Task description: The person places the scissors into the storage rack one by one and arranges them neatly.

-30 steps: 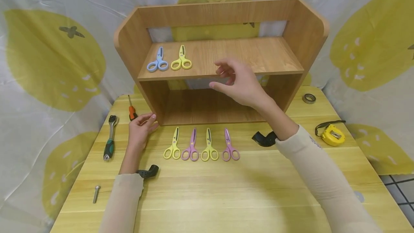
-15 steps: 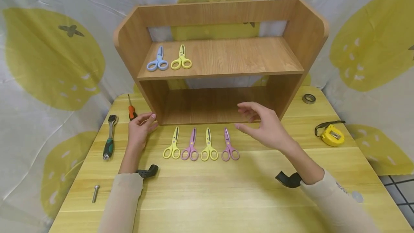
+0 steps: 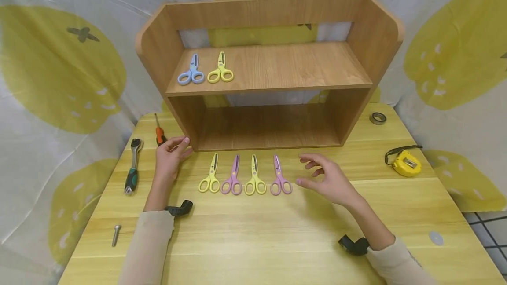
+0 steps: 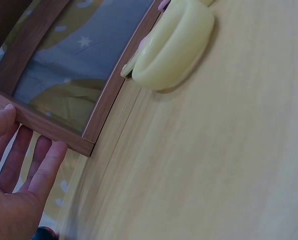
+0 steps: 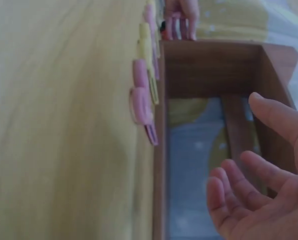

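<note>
My left hand [image 3: 171,158] rests at the lower left side panel of the wooden shelf [image 3: 257,146]. In the left wrist view its fingers [image 4: 48,167] lie nearly straight against the board. To the right of a pink pair of scissors [image 3: 281,184], my right hand [image 3: 328,180] hovers above the table, holding nothing, with relaxed fingers and the thumb apart. That pair ends a row in front of the shelf, with yellow scissors [image 3: 255,184], another pink pair [image 3: 232,184] and more yellow scissors [image 3: 210,181]. On the upper board lie blue scissors [image 3: 192,74] and yellow scissors [image 3: 221,71].
On the left of the table are an orange-handled screwdriver [image 3: 159,133], a ratchet wrench [image 3: 132,173] and a bolt [image 3: 116,235]. Towards the right lie a bearing [image 3: 378,118], a yellow tape measure [image 3: 406,164] and a round washer [image 3: 436,238]. A lemon-print cloth hangs behind.
My right hand has come down from in front of the upper board to beside the right pink scissors. The left hand has stayed at the shelf's side, and the scissors lie unchanged.
</note>
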A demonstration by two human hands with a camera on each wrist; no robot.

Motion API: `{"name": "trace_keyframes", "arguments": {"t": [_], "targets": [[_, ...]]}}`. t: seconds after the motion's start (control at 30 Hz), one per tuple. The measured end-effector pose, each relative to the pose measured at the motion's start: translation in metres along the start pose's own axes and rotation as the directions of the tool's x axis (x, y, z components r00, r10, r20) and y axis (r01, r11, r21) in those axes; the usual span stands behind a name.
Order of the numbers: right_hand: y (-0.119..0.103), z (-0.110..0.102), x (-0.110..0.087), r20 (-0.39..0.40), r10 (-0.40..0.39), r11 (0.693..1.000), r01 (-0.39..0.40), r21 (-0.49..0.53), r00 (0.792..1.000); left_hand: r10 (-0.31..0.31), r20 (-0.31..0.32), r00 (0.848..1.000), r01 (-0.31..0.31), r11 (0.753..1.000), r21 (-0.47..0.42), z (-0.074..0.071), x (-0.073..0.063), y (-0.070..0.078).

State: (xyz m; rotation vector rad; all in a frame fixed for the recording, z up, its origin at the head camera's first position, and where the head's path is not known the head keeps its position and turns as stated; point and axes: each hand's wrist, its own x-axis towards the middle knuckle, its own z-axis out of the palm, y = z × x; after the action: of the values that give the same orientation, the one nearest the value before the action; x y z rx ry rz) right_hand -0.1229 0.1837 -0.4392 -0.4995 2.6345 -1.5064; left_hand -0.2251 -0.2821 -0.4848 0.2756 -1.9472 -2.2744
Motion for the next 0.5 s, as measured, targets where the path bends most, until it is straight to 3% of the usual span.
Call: {"name": "trace_keyframes", "arguments": {"t": [0.5], "targets": [[0.025,0.032,0.001,0.061,0.055,0.997,-0.059,0.049,0.997,0.001,0.004,1.000,-0.001,1.000,-0.011,0.002,-0.001,0.001]]}}
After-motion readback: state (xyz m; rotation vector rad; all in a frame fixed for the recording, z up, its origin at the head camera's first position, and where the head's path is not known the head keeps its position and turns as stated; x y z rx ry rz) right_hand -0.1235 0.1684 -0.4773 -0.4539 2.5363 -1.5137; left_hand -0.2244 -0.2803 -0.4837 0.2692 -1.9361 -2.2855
